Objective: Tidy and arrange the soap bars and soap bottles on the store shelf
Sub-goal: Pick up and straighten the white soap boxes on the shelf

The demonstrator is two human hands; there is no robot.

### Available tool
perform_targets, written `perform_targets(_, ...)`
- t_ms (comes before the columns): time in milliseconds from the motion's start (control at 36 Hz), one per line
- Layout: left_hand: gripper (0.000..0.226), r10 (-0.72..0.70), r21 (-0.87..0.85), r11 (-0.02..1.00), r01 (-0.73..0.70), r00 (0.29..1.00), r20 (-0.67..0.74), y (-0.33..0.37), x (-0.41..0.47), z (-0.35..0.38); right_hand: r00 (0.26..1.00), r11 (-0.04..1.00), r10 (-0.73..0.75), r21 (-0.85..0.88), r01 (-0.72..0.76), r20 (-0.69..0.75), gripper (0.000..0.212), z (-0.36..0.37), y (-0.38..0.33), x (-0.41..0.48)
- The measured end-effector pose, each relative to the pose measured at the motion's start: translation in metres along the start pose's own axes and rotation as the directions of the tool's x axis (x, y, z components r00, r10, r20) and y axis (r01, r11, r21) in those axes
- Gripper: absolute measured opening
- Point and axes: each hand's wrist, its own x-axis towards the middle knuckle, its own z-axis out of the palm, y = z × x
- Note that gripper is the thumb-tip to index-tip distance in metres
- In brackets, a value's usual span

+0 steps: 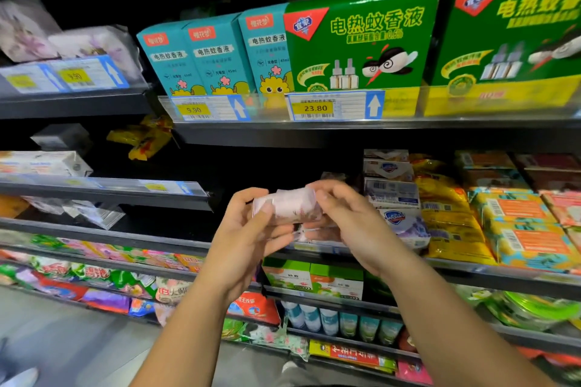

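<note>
Head view: left hand (251, 229) and right hand (349, 223) both pinch a pink wrapped soap bar (287, 206), held in the air before the middle shelf (471, 264). Safeguard soap boxes (391, 188) stacked just right. Step: bar lifted, being oriented. Next, likely: seat it squarely beside the stack.

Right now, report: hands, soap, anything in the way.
Left hand, right hand both gripping pink soap pack. Held off shelf, left of Safeguard boxes. Nothing blocking.
</note>
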Motion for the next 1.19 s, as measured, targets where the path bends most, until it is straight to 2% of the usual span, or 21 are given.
perform_targets(83,0.007,0.064,-0.017,0.998,-0.065,0.998,-0.019,-0.007,0.004,0.003,0.999,0.998,-0.049,-0.029,0.048,-0.02,0.008,0.005,0.007,0.004)
perform_targets(139,0.022,0.141,0.016,0.99,-0.141,0.99,-0.004,-0.011,0.009,0.001,0.996,0.997,-0.079,-0.021,0.078,-0.041,0.018,0.005,0.012,0.008)
perform_targets(194,0.047,0.23,0.1,0.967,-0.236,0.971,0.073,-0.009,0.01,0.0,0.997,0.995,-0.069,0.068,0.072,-0.044,0.032,0.001,0.014,0.01)
perform_targets(278,0.068,0.248,0.289,0.91,-0.296,0.949,0.194,-0.007,0.017,-0.008,0.999,0.992,-0.045,0.121,0.046,-0.008,0.043,-0.008,0.011,0.01)
perform_targets(333,0.072,0.239,0.494,0.792,-0.359,0.927,0.29,-0.005,0.027,-0.013,0.999,0.997,-0.036,0.074,0.036,0.004,0.047,-0.016,0.01,0.014)
perform_targets(389,0.074,0.226,0.704,0.535,-0.468,0.882,0.414,-0.004,0.038,-0.016,0.999,0.999,-0.031,0.011,0.031,0.018,0.051,-0.021,0.01,0.017)
perform_targets(417,0.077,0.209,0.756,0.425,-0.498,0.866,0.453,-0.004,0.043,-0.015,0.999,0.998,-0.038,-0.039,0.038,0.019,0.052,-0.023,0.011,0.019)
perform_targets(444,0.08,0.186,0.783,0.357,-0.51,0.86,0.475,-0.005,0.048,-0.013,0.999,0.994,-0.051,-0.099,0.051,0.009,0.053,-0.025,0.013,0.021)
perform_targets(556,0.085,0.118,0.826,0.144,-0.545,0.838,0.532,-0.011,0.068,-0.011,0.993,0.956,-0.114,-0.276,0.102,-0.029,0.056,-0.025,0.015,0.027)
perform_targets(611,0.086,0.082,0.833,0.083,-0.547,0.837,0.542,-0.014,0.077,-0.009,0.991,0.928,-0.131,-0.354,0.111,-0.032,0.054,-0.026,0.017,0.03)
perform_targets(722,0.082,0.115,0.848,0.103,-0.52,0.853,0.509,-0.02,0.095,-0.006,0.991,0.884,-0.113,-0.463,0.068,-0.069,0.042,-0.035,0.012,0.038)
perform_targets(750,0.081,0.117,0.863,0.111,-0.493,0.869,0.481,-0.022,0.103,-0.008,0.991,0.847,-0.114,-0.529,0.057,-0.076,0.039,-0.039,0.007,0.04)
perform_targets(778,0.08,0.114,0.882,0.122,-0.456,0.889,0.444,-0.024,0.11,-0.009,0.99,0.765,-0.108,-0.644,0.027,-0.087,0.039,-0.045,0.002,0.042)
perform_targets(806,0.079,0.107,0.903,0.136,-0.407,0.912,0.395,-0.027,0.119,-0.012,0.989,0.618,-0.102,-0.786,-0.02,-0.106,0.042,-0.054,0.0,0.046)
perform_targets(833,0.077,0.097,0.925,0.153,-0.349,0.937,0.337,-0.03,0.13,-0.015,0.987,0.419,-0.096,-0.905,-0.077,-0.128,0.048,-0.063,0.0,0.05)
perform_targets(861,0.074,0.088,0.941,0.161,-0.299,0.954,0.288,-0.032,0.14,-0.018,0.984,0.238,-0.089,-0.962,-0.132,-0.157,0.057,-0.072,0.002,0.054)
perform_targets(889,0.07,0.079,0.95,0.151,-0.273,0.962,0.263,-0.035,0.149,-0.02,0.98,0.124,-0.073,-0.977,-0.175,-0.185,0.068,-0.08,0.006,0.057)
perform_targets(917,0.067,0.071,0.956,0.125,-0.265,0.964,0.258,-0.036,0.157,-0.02,0.977,0.069,-0.038,-0.976,-0.208,-0.211,0.077,-0.088,0.012,0.06)
perform_targets(1000,0.071,0.049,0.974,0.072,-0.213,0.976,0.21,-0.04,0.177,-0.021,0.974,0.011,0.041,-0.975,-0.223,-0.223,0.081,-0.099,0.037,0.065)
perform_targets(1056,0.077,0.062,0.98,0.114,-0.161,0.986,0.154,-0.041,0.187,-0.02,0.977,-0.04,0.015,-0.977,-0.212,-0.213,0.075,-0.1,0.046,0.065)
perform_targets(1194,0.073,-0.042,0.984,0.127,-0.126,0.99,0.133,-0.034,0.202,-0.01,0.979,-0.026,-0.031,-0.979,-0.2,-0.199,0.073,-0.104,0.051,0.066)
